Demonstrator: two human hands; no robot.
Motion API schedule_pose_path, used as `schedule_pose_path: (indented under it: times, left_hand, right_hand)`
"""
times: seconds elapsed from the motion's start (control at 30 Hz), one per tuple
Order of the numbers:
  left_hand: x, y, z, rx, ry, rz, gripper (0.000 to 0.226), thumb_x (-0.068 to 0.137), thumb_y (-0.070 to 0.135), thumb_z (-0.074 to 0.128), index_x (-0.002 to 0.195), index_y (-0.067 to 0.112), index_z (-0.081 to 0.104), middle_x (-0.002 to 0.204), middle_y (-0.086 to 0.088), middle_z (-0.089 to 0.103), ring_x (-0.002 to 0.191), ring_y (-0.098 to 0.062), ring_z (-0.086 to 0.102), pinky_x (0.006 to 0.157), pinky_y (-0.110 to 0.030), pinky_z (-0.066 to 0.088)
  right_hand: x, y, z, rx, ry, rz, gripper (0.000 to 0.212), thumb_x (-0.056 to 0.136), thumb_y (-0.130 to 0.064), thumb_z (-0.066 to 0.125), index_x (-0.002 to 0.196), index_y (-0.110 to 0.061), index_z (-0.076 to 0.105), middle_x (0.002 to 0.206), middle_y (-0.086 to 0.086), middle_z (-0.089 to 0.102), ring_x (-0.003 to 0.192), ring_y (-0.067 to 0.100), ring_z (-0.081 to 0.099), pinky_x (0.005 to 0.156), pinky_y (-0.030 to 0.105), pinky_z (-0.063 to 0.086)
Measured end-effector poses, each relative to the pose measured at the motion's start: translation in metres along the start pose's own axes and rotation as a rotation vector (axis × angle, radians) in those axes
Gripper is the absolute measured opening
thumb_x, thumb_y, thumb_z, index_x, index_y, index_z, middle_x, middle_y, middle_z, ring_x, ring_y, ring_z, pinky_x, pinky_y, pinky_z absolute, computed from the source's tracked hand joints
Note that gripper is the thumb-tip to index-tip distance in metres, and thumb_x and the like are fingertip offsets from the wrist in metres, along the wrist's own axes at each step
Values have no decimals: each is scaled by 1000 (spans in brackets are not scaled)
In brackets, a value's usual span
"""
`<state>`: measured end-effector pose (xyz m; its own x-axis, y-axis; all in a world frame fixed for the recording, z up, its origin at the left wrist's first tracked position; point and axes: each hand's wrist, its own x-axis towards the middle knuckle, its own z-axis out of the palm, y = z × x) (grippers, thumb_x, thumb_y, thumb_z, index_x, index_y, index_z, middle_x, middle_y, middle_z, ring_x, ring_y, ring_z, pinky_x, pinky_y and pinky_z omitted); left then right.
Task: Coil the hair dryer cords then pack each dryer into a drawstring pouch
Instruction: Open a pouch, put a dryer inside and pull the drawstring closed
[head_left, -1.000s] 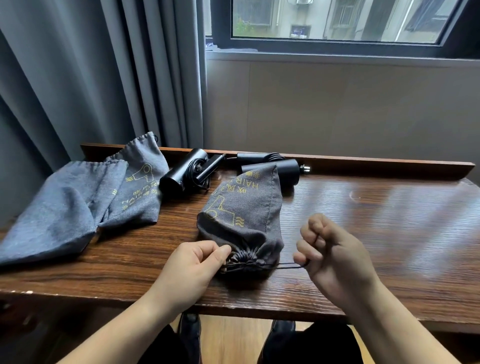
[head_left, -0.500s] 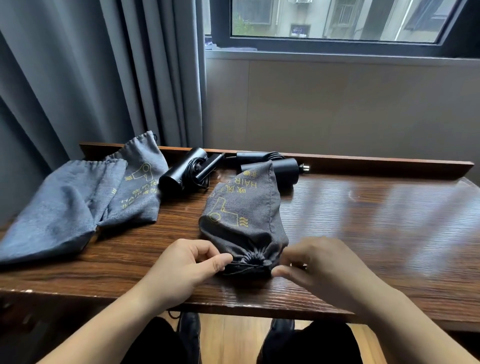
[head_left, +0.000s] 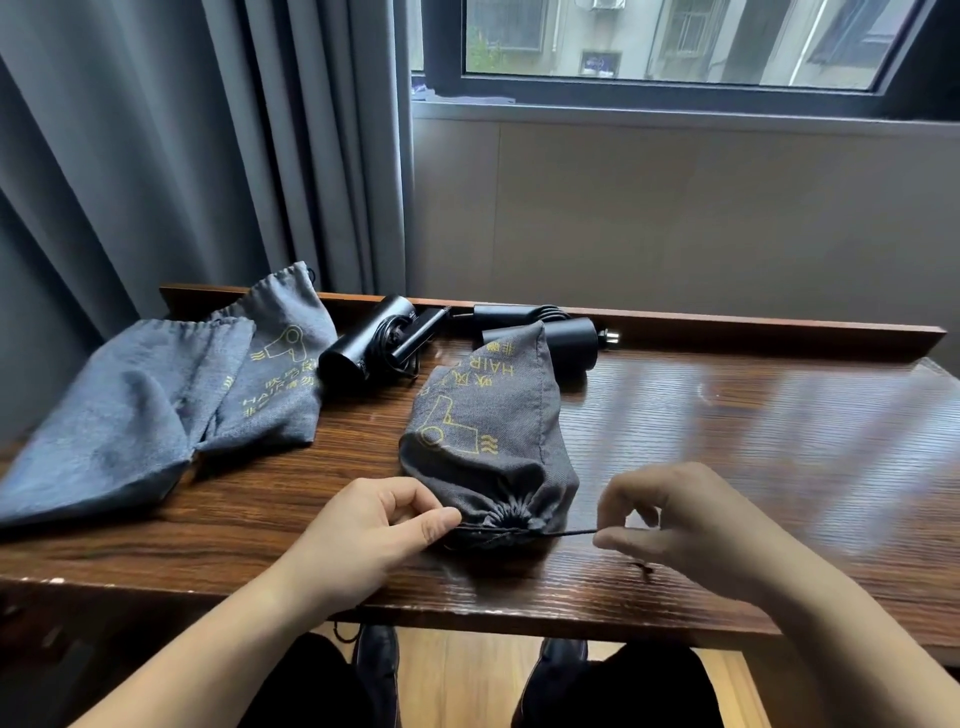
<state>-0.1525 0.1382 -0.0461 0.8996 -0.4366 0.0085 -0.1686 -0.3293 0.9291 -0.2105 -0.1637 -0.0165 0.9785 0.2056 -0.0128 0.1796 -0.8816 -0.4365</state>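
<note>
Head view: full pouch (head_left: 488, 431) lies mid-bench (head_left: 727, 415), its gathered mouth at 6 o'clock; left hand (head_left: 363, 535) fingers pinch the cord (head_left: 566, 532) at the mouth, right hand (head_left: 691, 525) fingers pinch its other end, at 3 o'clock from the mouth; two dryers (head_left: 363, 343) at 12

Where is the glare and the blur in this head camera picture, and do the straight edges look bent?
Head view: window daylight leaves pale streaky glare on the glossy dark wooden table at right; the right hand, pinching the thin black drawstring, is motion-blurred, while the left hand and the grey fabric pouch with yellow print are sharp; wide-angle distortion tilts the grey curtain.
</note>
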Motion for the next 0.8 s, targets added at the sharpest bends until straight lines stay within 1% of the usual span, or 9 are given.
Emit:
schedule_pose_path:
  times: [0.1,0.17,0.23,0.4,0.5,0.6,0.7,0.73,0.8]
  left_hand:
    - [-2,2,4,20,-32,6,27,86,34,75,77,9,71,62,6,56,61,-7,43,59,-21,35]
    - [-2,4,6,33,-42,12,19,87,25,73,78,8,72,65,5,61,63,-3,48,62,-16,38]
    - [-3,7,6,54,-47,7,17,88,23,72,78,9,72,67,5,64,65,-1,50,65,-14,39]
    - [-5,6,6,99,-54,0,15,88,23,73,77,13,72,71,6,67,69,2,55,70,-14,42]
    - [-5,6,6,96,-60,-1,15,88,22,73,77,12,72,70,4,65,69,-2,53,69,-16,41]
    - [-5,6,5,98,-54,-3,16,89,23,73,76,14,73,69,3,64,68,-4,50,66,-19,39]
    - [-5,5,5,110,-50,-2,16,89,24,72,76,14,73,68,3,63,67,-5,48,65,-19,37]
    - [-5,5,6,110,-47,-4,16,89,23,72,76,14,73,68,3,62,66,-5,47,64,-18,37]
    - [-5,5,6,107,-45,-6,17,90,23,71,76,13,73,67,3,60,65,-6,46,62,-18,36]
  right_hand:
    - [0,-9,4,210,-71,12,15,86,-50,70,84,-35,71,89,-23,68,90,-3,60,75,14,42]
    - [2,-18,15,256,-71,-10,21,94,-48,60,82,-35,71,85,-21,71,85,-2,63,71,14,41]
    - [4,-26,27,270,-71,2,26,96,-45,58,76,-33,71,79,-21,70,78,-4,62,68,13,39]
    - [9,-30,43,330,-80,47,24,85,-38,75,64,-38,65,65,-24,63,65,-7,56,62,13,39]
    - [7,-28,47,329,-70,36,21,85,-33,75,67,-34,64,65,-20,61,64,-4,54,61,16,39]
    - [3,-21,40,389,-91,55,18,87,-29,70,72,-27,60,65,-15,61,63,-1,51,65,24,41]
    - [-2,-15,34,675,-95,46,13,85,-26,62,76,-22,54,71,-1,68,75,19,65,77,35,46]
    - [-3,-13,35,780,-83,57,12,85,-25,61,79,-19,53,68,3,63,71,22,63,73,36,44]
    - [-5,-11,38,955,-73,110,13,89,-26,61,83,-17,54,64,4,49,57,19,44,57,31,32]
